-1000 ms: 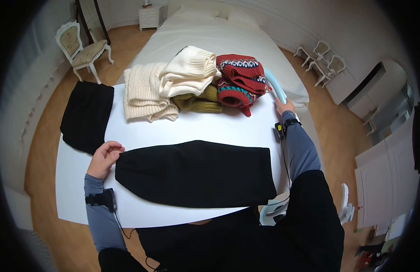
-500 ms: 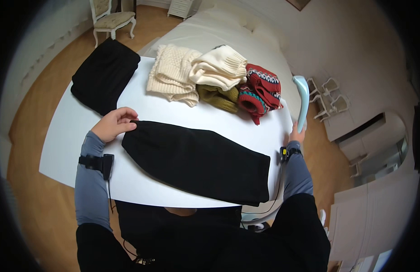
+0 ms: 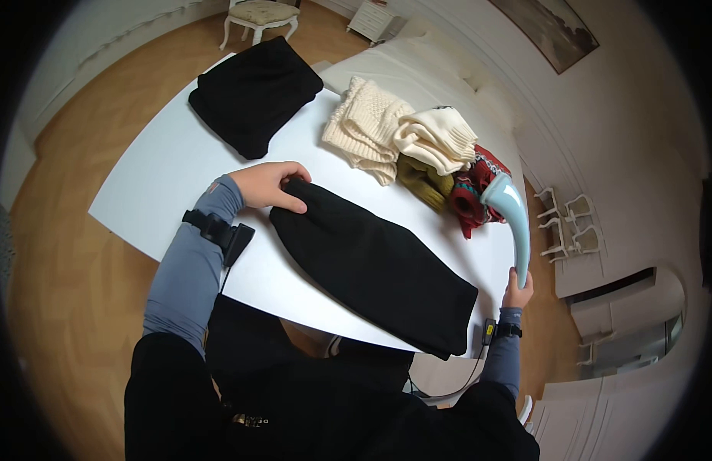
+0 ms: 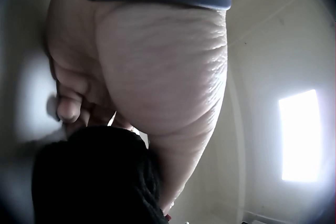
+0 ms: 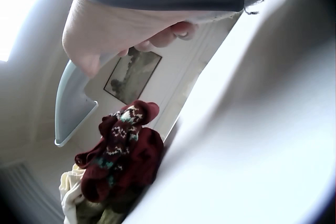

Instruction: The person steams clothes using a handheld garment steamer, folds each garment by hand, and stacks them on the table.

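Observation:
A long black garment (image 3: 371,257), folded flat and shaped like trousers, lies slantwise across the white table (image 3: 167,165). My left hand (image 3: 265,184) pinches its upper left end, thumb on the near side and fingers at the far edge. In the left wrist view the black cloth (image 4: 97,174) bunches between thumb and fingers. Raised at the table's right edge, my right hand (image 3: 518,290) grips the handle of a light blue garment steamer (image 3: 512,215). The right wrist view shows the steamer's flat head (image 5: 71,113) pointing away, above the tabletop.
A second folded black garment (image 3: 252,92) lies at the far left. Along the back edge are a cream cable-knit sweater (image 3: 367,127), a white knit (image 3: 436,137), an olive knit (image 3: 425,180) and a red patterned sweater (image 3: 467,201). Behind stands a bed (image 3: 425,65).
My right hand has lifted the steamer from beside the red sweater and drawn it nearer. My left hand stays at the garment's end, which looks slightly raised. The head view has turned.

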{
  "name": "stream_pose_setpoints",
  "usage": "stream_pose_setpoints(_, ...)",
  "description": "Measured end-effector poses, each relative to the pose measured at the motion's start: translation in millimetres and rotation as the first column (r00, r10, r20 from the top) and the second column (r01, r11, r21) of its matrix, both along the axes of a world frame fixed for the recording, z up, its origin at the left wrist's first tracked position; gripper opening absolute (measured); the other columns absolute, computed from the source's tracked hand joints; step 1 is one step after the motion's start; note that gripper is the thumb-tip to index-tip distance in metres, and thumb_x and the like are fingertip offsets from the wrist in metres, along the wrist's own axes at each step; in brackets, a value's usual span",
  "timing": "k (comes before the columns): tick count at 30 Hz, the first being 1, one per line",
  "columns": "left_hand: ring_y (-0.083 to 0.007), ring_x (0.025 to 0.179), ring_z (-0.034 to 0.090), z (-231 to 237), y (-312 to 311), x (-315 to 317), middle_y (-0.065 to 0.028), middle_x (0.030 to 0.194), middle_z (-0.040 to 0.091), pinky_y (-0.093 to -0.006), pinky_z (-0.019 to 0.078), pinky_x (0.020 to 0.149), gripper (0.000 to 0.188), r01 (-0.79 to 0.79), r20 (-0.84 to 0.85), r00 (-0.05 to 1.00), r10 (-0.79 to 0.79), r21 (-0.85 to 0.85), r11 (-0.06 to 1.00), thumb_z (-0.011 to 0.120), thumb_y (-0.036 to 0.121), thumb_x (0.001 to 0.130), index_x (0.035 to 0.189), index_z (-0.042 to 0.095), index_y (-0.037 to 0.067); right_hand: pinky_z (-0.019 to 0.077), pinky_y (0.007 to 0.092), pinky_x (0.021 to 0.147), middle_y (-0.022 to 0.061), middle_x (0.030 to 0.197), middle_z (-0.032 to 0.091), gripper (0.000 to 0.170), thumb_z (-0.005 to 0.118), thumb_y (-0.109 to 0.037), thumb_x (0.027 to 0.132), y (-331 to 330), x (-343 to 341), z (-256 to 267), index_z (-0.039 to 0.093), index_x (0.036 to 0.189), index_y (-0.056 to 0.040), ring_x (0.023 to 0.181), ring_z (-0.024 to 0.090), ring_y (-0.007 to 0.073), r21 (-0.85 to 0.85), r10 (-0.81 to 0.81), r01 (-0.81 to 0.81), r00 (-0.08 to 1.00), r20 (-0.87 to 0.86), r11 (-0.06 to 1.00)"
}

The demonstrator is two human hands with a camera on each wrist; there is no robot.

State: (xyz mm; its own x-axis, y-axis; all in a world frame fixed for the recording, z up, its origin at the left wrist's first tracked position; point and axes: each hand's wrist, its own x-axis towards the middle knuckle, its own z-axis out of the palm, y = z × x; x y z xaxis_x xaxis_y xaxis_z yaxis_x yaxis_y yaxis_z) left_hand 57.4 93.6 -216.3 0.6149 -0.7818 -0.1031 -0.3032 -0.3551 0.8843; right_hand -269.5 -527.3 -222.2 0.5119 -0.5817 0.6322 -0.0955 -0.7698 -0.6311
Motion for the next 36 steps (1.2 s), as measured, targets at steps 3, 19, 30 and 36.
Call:
stream_pose_setpoints(3, -0.0173, 0.092, 0.059, -6.4, -1.5, 0.9, -0.0067, 0.101, 0.062, -0.0295, 0.0488, 0.083, 0.062, 0.008, -0.048, 0.999, -0.011, -0.064, 0.998, 0.084, 0.035, 0.08, 0.13, 0.059, 0.007, 0.0499, 0.028, 0.074, 0.0041, 0.087, 0.068, 0.027, 0.076, -0.015, 0.086, 59.5, -2.9, 42.8, 0.069, 0.104, 0.0037, 0.079, 0.061, 0.0115, -0.057, 0.115, -0.127, 0.979, -0.17, 0.99)
stream_pose_setpoints(19, -0.0142, 0.103, 0.06, -15.7, -5.2, 2.2, -0.0062, 0.108, 0.064, -0.0284, 0.0487, 0.094, 0.048, -0.077, 0.013, 0.997, 0.08, -0.178, 0.981, 0.074, 0.008, 0.079, 0.123, 0.056, 0.004, 0.0559, 0.0336, 0.081, 0.017, 0.094, 0.074, 0.042, 0.082, -0.02, 0.084, 278.1, 73.7, 103.6, 0.068, 0.118, 0.0002, 0.086, 0.074, 0.0228, 0.072, 0.569, -0.65, 0.6, -0.563, 0.757)
stream_pose_setpoints(30, -0.0139, 0.103, 0.059, -16.4, -5.7, 5.0, -0.0057, 0.111, 0.061, -0.0276, 0.0488, 0.093, 0.045, -0.151, -0.057, 0.988, 0.142, -0.219, 0.964, 0.072, 0.001, 0.08, 0.121, 0.056, 0.004, 0.0558, 0.0347, 0.084, 0.015, 0.094, 0.074, 0.042, 0.078, -0.027, 0.089, 233.0, 26.7, 111.0, 0.068, 0.124, -0.0063, 0.085, 0.073, 0.0257, 0.143, 0.484, -0.536, 0.576, -0.659, 0.832)
stream_pose_setpoints(36, -0.0136, 0.101, 0.058, -16.4, -6.5, 4.9, -0.0054, 0.108, 0.06, -0.0268, 0.0483, 0.092, 0.046, -0.136, -0.045, 0.991, 0.129, -0.24, 0.961, 0.071, 0.001, 0.08, 0.123, 0.055, 0.004, 0.054, 0.0332, 0.087, 0.0128, 0.099, 0.074, 0.042, 0.08, -0.021, 0.087, 194.0, -36.9, 111.7, 0.068, 0.122, -0.0008, 0.09, 0.069, 0.0182, 0.166, 0.4, -0.392, 0.65, -0.646, 0.905)
